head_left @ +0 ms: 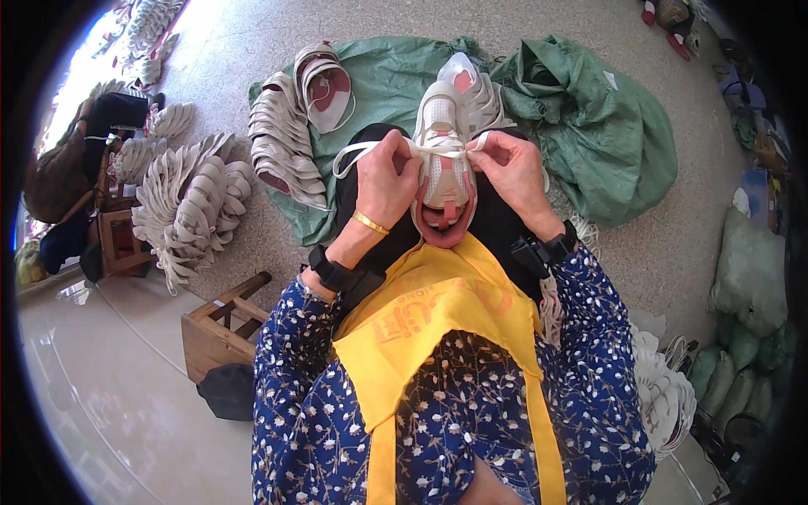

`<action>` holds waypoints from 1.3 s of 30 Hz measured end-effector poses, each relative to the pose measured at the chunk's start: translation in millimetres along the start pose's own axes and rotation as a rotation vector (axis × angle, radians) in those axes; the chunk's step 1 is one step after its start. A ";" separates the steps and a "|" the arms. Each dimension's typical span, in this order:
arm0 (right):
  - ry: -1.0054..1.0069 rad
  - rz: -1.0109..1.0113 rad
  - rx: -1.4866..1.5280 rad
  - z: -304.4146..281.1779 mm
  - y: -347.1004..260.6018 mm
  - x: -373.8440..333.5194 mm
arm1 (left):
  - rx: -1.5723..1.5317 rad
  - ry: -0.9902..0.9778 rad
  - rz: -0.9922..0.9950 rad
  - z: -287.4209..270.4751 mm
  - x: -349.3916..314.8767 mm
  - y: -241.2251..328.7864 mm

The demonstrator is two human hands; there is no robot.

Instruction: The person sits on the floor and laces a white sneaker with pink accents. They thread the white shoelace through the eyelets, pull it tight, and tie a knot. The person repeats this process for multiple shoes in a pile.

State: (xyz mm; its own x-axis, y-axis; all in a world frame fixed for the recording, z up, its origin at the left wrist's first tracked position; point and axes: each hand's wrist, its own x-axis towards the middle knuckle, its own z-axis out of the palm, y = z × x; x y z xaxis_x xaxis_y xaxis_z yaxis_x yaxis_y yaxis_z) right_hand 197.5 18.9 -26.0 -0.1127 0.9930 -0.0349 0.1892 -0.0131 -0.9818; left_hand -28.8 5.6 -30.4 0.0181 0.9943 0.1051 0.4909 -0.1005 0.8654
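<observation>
A white and pink sneaker [443,181] rests between my knees, its toe pointing away and its pink collar opening toward me. White laces [441,150] cross over its tongue. My left hand [389,178] pinches the lace on the shoe's left side, and a loop of it sticks out to the left past my knuckles. On the other side, my right hand [512,172] pinches the lace between thumb and forefinger. The lace runs taut across the shoe between both hands. Part of the lace inside each grip is hidden by my fingers.
Nested shoe uppers [286,139] lie on a green sheet [379,71] ahead, with more uppers [481,97] beyond the shoe. A bulky green sack [602,135] sits right. Stacked uppers [189,202] and a wooden stool [220,332] are left. White bundles [661,387] lie lower right.
</observation>
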 end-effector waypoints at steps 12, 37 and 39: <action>-0.010 -0.345 -0.538 6.5 -37.8 -20.3 | 0.067 0.178 0.178 2.8 -7.5 13.4; -0.140 -0.478 -1.178 14.0 -38.3 -12.9 | 0.273 0.013 0.319 6.3 -12.6 10.5; -0.154 -0.515 -1.267 14.0 -46.1 -10.1 | 0.279 0.012 0.333 9.3 -13.1 8.4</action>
State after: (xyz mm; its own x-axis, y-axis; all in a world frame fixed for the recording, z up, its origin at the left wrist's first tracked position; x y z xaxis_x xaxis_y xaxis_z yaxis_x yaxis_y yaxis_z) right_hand 176.3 7.8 17.0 -0.5308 0.8291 0.1757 0.8358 0.5464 -0.0532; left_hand -16.9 -8.0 -29.0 0.2064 0.9087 0.3629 0.6769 -0.4004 0.6176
